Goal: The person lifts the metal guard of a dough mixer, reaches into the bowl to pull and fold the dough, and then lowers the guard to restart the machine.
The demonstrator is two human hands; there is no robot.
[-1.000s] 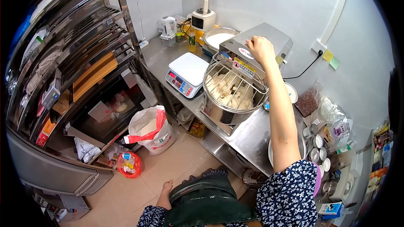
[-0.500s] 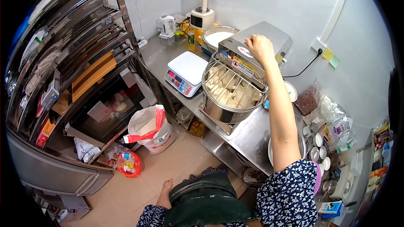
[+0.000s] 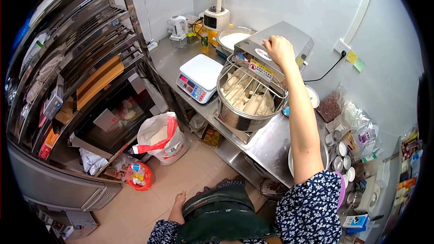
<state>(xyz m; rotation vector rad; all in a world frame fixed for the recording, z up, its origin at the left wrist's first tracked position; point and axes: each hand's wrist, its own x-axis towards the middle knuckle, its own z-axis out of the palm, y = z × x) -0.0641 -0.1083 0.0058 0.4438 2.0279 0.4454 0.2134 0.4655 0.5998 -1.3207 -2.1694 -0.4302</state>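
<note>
Reaching far forward, the right hand point(image 3: 279, 50) sits at the boxy silver-grey metal mixer point(image 3: 298, 39), arm nearly straight, wrist bent, fingers curled in, and I can't tell whether they grip anything! Down low, the left hand point(image 3: 180, 199) hangs beside the dark green apron point(image 3: 224, 221), fingers loosely bent, their hold unclear. Under the mixer's front, there's the pale lumpy dough point(image 3: 266, 105) in the round steel bowl point(image 3: 242, 121), barred off above by the curved wire guard! The right forearm blocks part of the counter; just left of the bowl, the flat white digital scale point(image 3: 201, 71); on the floor, the red-edged white sack point(image 3: 175, 147)
</note>
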